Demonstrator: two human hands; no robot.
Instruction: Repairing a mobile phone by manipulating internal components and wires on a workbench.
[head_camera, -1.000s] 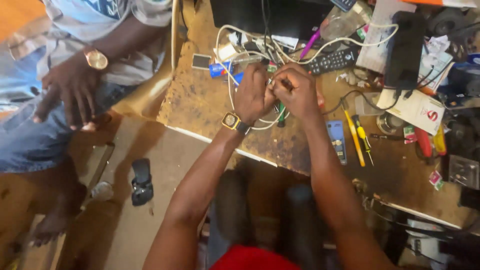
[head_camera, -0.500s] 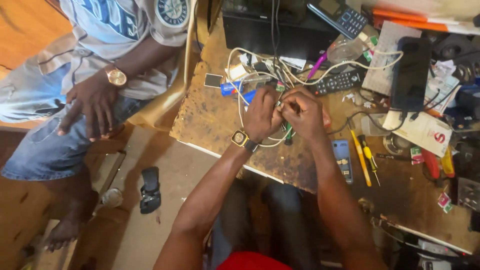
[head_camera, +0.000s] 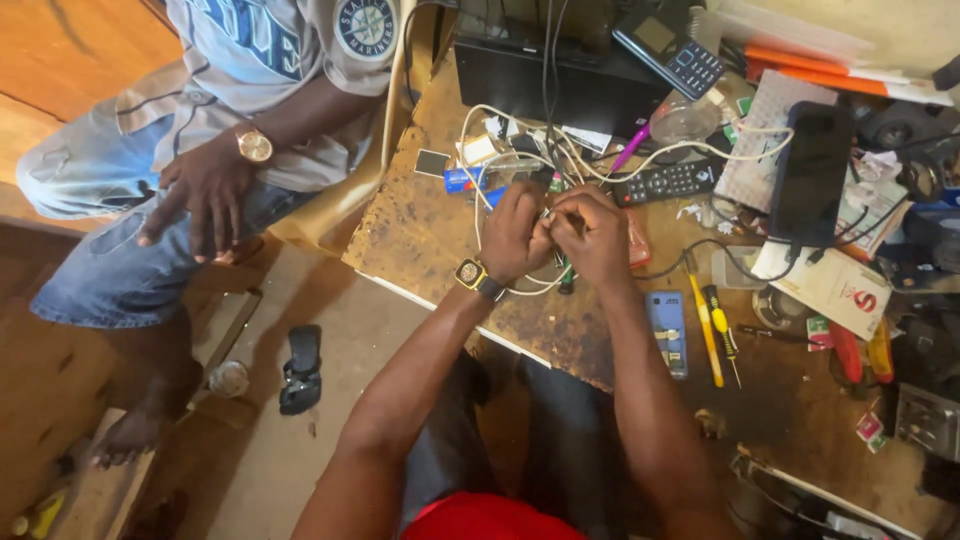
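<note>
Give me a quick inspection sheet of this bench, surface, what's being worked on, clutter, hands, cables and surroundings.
Surface: worn, stained wooden bench, crowded toward the back and right.
Job's things: a thin white cable loops around the two hands; what is pinched between them is too small to tell.
Clutter: black remote, dark phone, keypad phone, blue flat device, yellow screwdrivers.
Grippers: left hand and right hand pressed together over the cable, fingers closed.
Cables: tangled white leads run back toward a black box.
Surroundings: another person's hand rests on a knee at left; a black sandal lies on the floor.
</note>
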